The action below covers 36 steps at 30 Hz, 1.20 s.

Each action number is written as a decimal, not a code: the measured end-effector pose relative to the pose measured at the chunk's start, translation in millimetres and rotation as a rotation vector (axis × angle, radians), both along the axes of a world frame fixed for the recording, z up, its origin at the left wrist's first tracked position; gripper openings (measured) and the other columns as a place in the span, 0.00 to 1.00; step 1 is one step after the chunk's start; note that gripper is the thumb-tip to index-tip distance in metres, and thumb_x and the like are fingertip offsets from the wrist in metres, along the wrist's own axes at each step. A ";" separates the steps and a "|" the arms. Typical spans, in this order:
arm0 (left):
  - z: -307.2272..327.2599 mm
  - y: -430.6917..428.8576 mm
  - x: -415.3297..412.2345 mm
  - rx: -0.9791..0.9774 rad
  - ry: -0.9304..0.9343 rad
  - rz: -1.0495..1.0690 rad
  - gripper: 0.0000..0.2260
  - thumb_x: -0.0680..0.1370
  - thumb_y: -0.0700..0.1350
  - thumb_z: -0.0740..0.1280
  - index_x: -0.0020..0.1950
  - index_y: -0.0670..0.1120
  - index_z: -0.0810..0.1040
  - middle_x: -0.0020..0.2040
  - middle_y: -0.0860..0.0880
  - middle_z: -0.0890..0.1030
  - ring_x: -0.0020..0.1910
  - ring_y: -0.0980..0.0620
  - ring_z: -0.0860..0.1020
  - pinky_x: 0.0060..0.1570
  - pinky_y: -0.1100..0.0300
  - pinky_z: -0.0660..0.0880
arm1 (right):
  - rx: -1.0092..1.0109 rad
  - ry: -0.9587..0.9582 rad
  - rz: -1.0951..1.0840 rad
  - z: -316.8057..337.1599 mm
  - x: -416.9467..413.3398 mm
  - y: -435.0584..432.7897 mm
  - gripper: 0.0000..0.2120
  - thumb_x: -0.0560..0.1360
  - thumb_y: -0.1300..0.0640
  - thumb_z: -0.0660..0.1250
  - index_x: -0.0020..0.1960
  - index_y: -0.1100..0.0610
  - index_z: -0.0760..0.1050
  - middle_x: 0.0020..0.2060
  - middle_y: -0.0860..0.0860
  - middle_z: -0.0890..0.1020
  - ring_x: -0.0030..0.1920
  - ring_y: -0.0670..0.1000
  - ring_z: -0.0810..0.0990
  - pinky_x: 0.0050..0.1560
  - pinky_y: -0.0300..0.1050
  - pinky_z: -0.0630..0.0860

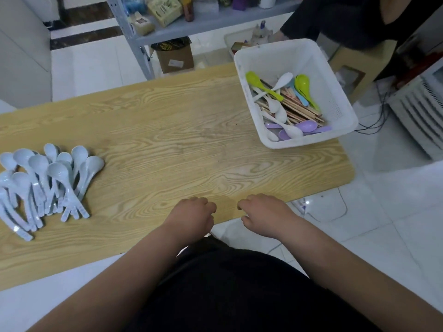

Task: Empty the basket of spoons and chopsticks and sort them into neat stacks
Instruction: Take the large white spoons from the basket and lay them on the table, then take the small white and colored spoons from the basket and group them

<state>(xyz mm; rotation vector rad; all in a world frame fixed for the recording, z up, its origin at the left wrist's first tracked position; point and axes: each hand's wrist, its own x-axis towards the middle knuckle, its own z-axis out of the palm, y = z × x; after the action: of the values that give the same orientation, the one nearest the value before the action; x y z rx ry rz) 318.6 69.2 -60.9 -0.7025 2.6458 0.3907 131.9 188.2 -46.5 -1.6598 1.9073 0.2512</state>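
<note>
Both hands sit at the near edge of the table (179,121). The left hand (193,215) and the right hand (262,213) are close together but not touching, with fingers loosely curled under and holding nothing, which looks like a ready position between picks rather than a grip. The basket (321,75) stands at the far right corner of the table, well apart from both hands. It holds plenty, so I judge most of the sorting is yet to be done. On its bottom the chopsticks (300,109) lie as a rough bundle, more or less parallel. Their long axis runs diagonally from the basket's far left toward its near right corner. Spoons lie over them in mixed directions. A green spoon (254,79) has its bowl at the far left and its handle pointing near-right. A white spoon (286,77) crosses it with its bowl to the far right. The purple spoons (309,126) stretch along the near wall. At the left of the table is a pile of pale blue spoons (55,180), overlapping and slightly fanned, with bowls to the far side and handles toward the person. Keeping one kind facing one way probably makes them easy to nest and square up. The wood between the pile and the basket seems the natural place for further stacks.
</note>
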 end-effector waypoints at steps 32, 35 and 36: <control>26.1 -34.2 -289.5 -0.047 0.227 0.372 0.11 0.78 0.45 0.65 0.59 0.47 0.80 0.51 0.47 0.81 0.54 0.42 0.77 0.47 0.50 0.77 | -0.163 -0.109 0.090 -4.3 -318.5 -88.0 0.16 0.81 0.51 0.61 0.67 0.53 0.75 0.60 0.53 0.76 0.62 0.56 0.74 0.55 0.53 0.76; 22.0 -26.1 -304.2 0.029 0.169 0.425 0.13 0.80 0.47 0.62 0.63 0.49 0.77 0.55 0.48 0.79 0.58 0.45 0.75 0.49 0.51 0.76 | -0.183 -0.107 0.088 -15.8 -337.5 -103.7 0.14 0.79 0.52 0.62 0.62 0.54 0.77 0.57 0.54 0.76 0.59 0.57 0.75 0.53 0.53 0.76; 20.2 -24.9 -308.2 0.040 0.155 0.427 0.13 0.80 0.47 0.62 0.63 0.49 0.77 0.56 0.48 0.78 0.59 0.45 0.75 0.49 0.51 0.76 | -0.183 -0.095 0.094 -19.7 -342.0 -111.5 0.13 0.79 0.52 0.62 0.61 0.55 0.77 0.56 0.55 0.76 0.58 0.58 0.75 0.52 0.52 0.75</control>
<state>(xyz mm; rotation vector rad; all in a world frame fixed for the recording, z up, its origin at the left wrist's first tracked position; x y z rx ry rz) 10.4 44.2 -40.7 -1.2745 2.6068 0.6331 -210.1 76.7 -66.2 -1.8494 1.8296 0.0341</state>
